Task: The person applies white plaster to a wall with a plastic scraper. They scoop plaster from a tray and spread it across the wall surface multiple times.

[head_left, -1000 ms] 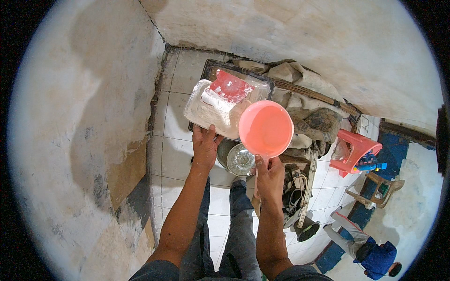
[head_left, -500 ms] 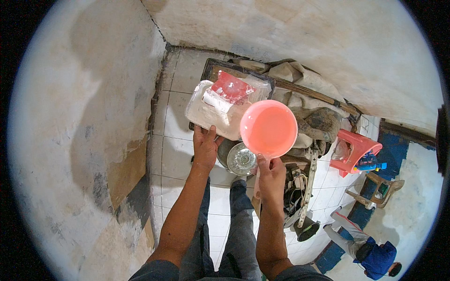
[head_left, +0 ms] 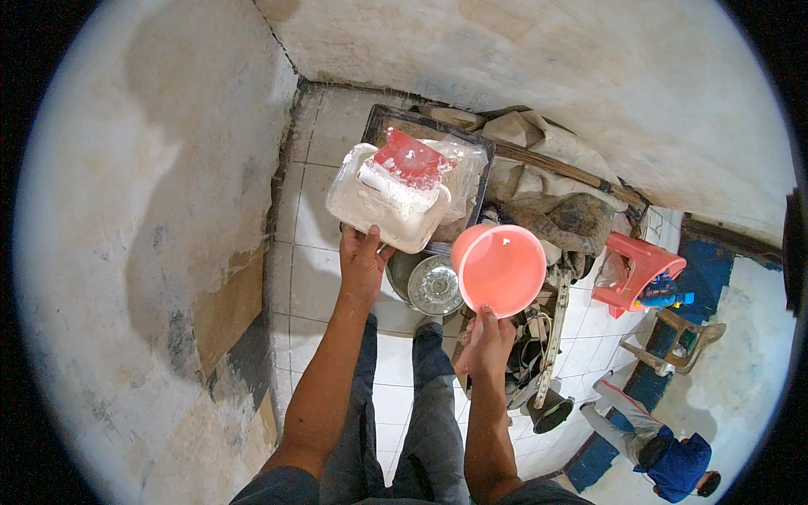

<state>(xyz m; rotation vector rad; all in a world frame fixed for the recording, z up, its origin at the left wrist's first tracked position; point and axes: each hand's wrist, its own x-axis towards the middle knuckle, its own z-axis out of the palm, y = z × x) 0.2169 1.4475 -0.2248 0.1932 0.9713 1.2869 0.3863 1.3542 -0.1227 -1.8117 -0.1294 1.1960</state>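
Note:
My left hand (head_left: 363,265) grips the near edge of a whitish, shallow plastic tub (head_left: 396,229), fingers partly hidden beneath it. Across the tub lies a red putty spreader (head_left: 412,160) with a white, paste-smeared edge. In my right hand (head_left: 490,343) is the handle of a pink water dipper (head_left: 505,271), its round bowl to the right of the tub. The inside of the dipper looks smooth and pink; whether liquid is in it I cannot tell. Below and between the two, a bucket with a round, silvery translucent top (head_left: 434,284) stands by my feet.
Beyond the tub lies a dark-framed board (head_left: 481,181) with crumpled clear plastic on it. Rumpled cloth (head_left: 581,217) and long sticks lie along the wall. Farther right are a pink stool (head_left: 631,269), a wooden stool (head_left: 673,341) and a person in blue (head_left: 673,463).
The pink dipper has moved right and nearer to me, away from the tub. The tub has shifted slightly left, so its near right corner now shows.

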